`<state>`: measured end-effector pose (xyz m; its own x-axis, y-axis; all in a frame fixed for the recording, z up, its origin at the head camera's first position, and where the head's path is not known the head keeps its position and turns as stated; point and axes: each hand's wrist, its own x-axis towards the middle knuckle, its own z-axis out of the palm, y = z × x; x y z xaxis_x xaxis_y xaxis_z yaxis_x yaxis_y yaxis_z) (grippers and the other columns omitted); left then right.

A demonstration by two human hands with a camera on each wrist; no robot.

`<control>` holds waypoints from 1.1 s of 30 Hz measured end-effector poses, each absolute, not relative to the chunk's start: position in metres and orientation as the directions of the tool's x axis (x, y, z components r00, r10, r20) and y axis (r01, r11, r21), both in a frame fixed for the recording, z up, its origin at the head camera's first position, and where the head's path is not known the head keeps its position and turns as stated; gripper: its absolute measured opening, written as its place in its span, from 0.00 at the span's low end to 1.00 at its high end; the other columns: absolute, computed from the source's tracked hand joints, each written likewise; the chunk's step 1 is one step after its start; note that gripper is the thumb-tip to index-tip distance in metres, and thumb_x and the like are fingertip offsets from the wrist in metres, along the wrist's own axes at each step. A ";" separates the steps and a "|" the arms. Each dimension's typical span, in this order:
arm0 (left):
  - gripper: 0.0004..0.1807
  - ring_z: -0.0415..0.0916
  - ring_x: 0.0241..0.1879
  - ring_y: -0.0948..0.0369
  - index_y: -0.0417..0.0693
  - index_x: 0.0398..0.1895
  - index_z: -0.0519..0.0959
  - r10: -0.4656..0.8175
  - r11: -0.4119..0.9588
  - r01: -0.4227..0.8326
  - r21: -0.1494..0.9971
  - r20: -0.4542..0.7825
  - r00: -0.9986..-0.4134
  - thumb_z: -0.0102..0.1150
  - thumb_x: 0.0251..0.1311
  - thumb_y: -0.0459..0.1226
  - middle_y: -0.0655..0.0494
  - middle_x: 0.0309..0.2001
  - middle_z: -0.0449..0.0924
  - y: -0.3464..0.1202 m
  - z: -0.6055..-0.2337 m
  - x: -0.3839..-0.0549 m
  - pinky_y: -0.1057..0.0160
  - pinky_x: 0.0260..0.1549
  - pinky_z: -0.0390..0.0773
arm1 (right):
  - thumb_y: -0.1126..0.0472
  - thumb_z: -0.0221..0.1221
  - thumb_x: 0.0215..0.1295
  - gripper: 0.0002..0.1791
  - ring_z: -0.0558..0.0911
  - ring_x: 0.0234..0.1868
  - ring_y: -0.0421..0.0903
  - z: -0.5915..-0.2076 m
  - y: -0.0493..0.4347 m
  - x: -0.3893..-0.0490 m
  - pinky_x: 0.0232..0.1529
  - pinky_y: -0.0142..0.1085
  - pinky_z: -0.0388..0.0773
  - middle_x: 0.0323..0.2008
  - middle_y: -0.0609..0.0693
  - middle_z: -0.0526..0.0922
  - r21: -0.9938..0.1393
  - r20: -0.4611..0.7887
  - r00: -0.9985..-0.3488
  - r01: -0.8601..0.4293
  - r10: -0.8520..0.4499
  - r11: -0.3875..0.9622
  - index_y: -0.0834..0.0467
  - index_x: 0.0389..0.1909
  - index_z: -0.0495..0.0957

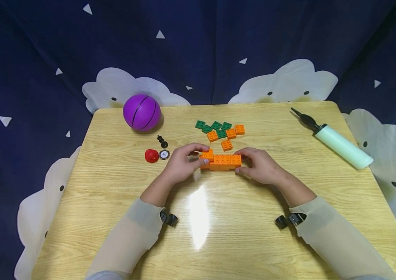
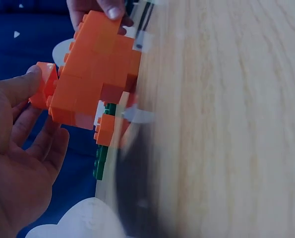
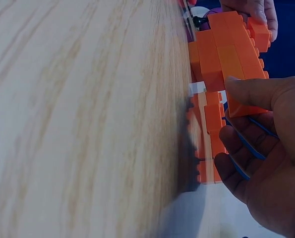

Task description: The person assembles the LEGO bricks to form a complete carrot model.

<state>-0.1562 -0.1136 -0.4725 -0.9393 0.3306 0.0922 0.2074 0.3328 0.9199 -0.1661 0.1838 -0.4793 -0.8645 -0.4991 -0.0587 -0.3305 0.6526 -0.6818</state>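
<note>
A stepped block of joined orange toy bricks (image 1: 225,160) stands on the table, narrower at its base. At its left end my left hand (image 1: 183,163) pinches a single orange brick (image 2: 44,85) between thumb and fingers. That brick sits over the top studs, slightly tilted in the wrist views; whether it is fully seated I cannot tell. My right hand (image 1: 262,167) holds the block's right end, its thumb (image 3: 251,92) on the near side and fingers behind and under. Just beyond lie loose orange bricks (image 1: 226,145) and green bricks (image 1: 216,125).
To the left are a purple ball (image 1: 142,112), a red hat-shaped piece (image 1: 151,156), a round black-and-white chip (image 1: 164,154) and a small black figure (image 1: 162,141). A pale green hand pump (image 1: 342,146) lies at the right. Behind the wooden table (image 1: 239,225) hangs a dark blue curtain (image 1: 198,50).
</note>
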 end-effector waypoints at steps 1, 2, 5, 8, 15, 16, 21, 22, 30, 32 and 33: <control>0.14 0.80 0.57 0.62 0.56 0.52 0.85 0.335 0.331 0.207 0.920 0.091 -0.938 0.72 0.64 0.35 0.66 0.53 0.85 -0.113 -0.473 -0.156 0.52 0.61 0.77 | 0.59 0.73 0.63 0.26 0.78 0.64 0.56 -0.479 0.184 -0.166 0.67 0.55 0.71 0.61 0.55 0.82 -0.682 -0.056 -0.865 -0.331 -0.498 0.652 0.59 0.61 0.80; 0.14 0.80 0.57 0.62 0.56 0.52 0.85 0.338 0.328 0.207 0.922 0.090 -0.937 0.72 0.64 0.35 0.66 0.53 0.85 -0.113 -0.474 -0.155 0.52 0.62 0.77 | 0.59 0.73 0.63 0.26 0.78 0.64 0.57 -0.479 0.184 -0.166 0.67 0.55 0.71 0.61 0.55 0.82 -0.683 -0.054 -0.866 -0.332 -0.498 0.651 0.59 0.61 0.80; 0.15 0.80 0.57 0.61 0.55 0.52 0.85 0.343 0.322 0.208 0.923 0.091 -0.935 0.72 0.64 0.34 0.65 0.53 0.85 -0.113 -0.476 -0.155 0.51 0.62 0.77 | 0.59 0.73 0.63 0.26 0.78 0.64 0.57 -0.479 0.184 -0.166 0.67 0.55 0.71 0.61 0.56 0.82 -0.682 -0.049 -0.865 -0.336 -0.500 0.649 0.59 0.61 0.80; 0.15 0.80 0.58 0.60 0.55 0.52 0.85 0.342 0.316 0.206 0.926 0.091 -0.935 0.72 0.64 0.34 0.64 0.54 0.85 -0.113 -0.478 -0.154 0.50 0.63 0.76 | 0.59 0.73 0.63 0.26 0.78 0.63 0.56 -0.479 0.183 -0.166 0.67 0.54 0.71 0.61 0.55 0.82 -0.684 -0.057 -0.867 -0.328 -0.495 0.652 0.59 0.61 0.80; 0.16 0.80 0.58 0.58 0.55 0.53 0.85 0.347 0.306 0.201 0.931 0.088 -0.934 0.73 0.63 0.34 0.63 0.55 0.85 -0.113 -0.479 -0.152 0.50 0.62 0.77 | 0.58 0.73 0.63 0.26 0.79 0.64 0.55 -0.480 0.183 -0.166 0.67 0.53 0.72 0.62 0.54 0.81 -0.687 -0.065 -0.868 -0.318 -0.492 0.653 0.58 0.61 0.80; 0.16 0.80 0.58 0.58 0.54 0.53 0.85 0.350 0.303 0.203 0.931 0.090 -0.933 0.73 0.63 0.35 0.62 0.55 0.84 -0.113 -0.479 -0.152 0.51 0.62 0.77 | 0.59 0.73 0.63 0.26 0.79 0.63 0.55 -0.480 0.183 -0.166 0.66 0.53 0.72 0.62 0.54 0.81 -0.687 -0.066 -0.868 -0.319 -0.493 0.653 0.58 0.61 0.80; 0.16 0.80 0.57 0.59 0.54 0.53 0.85 0.343 0.302 0.209 0.930 0.099 -0.934 0.74 0.62 0.36 0.62 0.54 0.85 -0.111 -0.481 -0.152 0.53 0.62 0.77 | 0.59 0.73 0.63 0.26 0.79 0.63 0.55 -0.480 0.183 -0.166 0.66 0.54 0.72 0.62 0.54 0.81 -0.687 -0.066 -0.867 -0.320 -0.494 0.653 0.58 0.61 0.80; 0.16 0.80 0.56 0.59 0.55 0.52 0.85 0.338 0.302 0.205 0.931 0.097 -0.936 0.74 0.62 0.37 0.63 0.54 0.85 -0.111 -0.481 -0.152 0.54 0.61 0.77 | 0.59 0.73 0.63 0.26 0.79 0.63 0.55 -0.480 0.183 -0.166 0.66 0.54 0.72 0.62 0.54 0.81 -0.687 -0.066 -0.867 -0.319 -0.494 0.653 0.58 0.61 0.80; 0.14 0.81 0.55 0.63 0.59 0.50 0.85 0.303 0.298 0.184 0.937 0.090 -0.949 0.74 0.62 0.39 0.67 0.51 0.85 -0.107 -0.485 -0.151 0.56 0.59 0.79 | 0.59 0.72 0.63 0.26 0.78 0.64 0.55 -0.481 0.183 -0.166 0.67 0.54 0.72 0.62 0.54 0.81 -0.689 -0.069 -0.868 -0.315 -0.492 0.653 0.58 0.61 0.79; 0.14 0.81 0.55 0.63 0.60 0.49 0.85 0.300 0.294 0.177 0.939 0.086 -0.950 0.75 0.62 0.40 0.67 0.52 0.85 -0.107 -0.486 -0.151 0.57 0.58 0.79 | 0.59 0.72 0.63 0.26 0.78 0.64 0.56 -0.481 0.183 -0.166 0.67 0.54 0.71 0.62 0.55 0.81 -0.689 -0.069 -0.868 -0.315 -0.492 0.653 0.58 0.61 0.79; 0.13 0.81 0.55 0.63 0.60 0.49 0.86 0.298 0.289 0.174 0.941 0.085 -0.951 0.75 0.62 0.40 0.67 0.52 0.85 -0.107 -0.486 -0.151 0.58 0.58 0.79 | 0.59 0.72 0.64 0.26 0.78 0.65 0.56 -0.481 0.184 -0.165 0.67 0.54 0.71 0.62 0.55 0.81 -0.690 -0.070 -0.868 -0.314 -0.491 0.652 0.59 0.61 0.79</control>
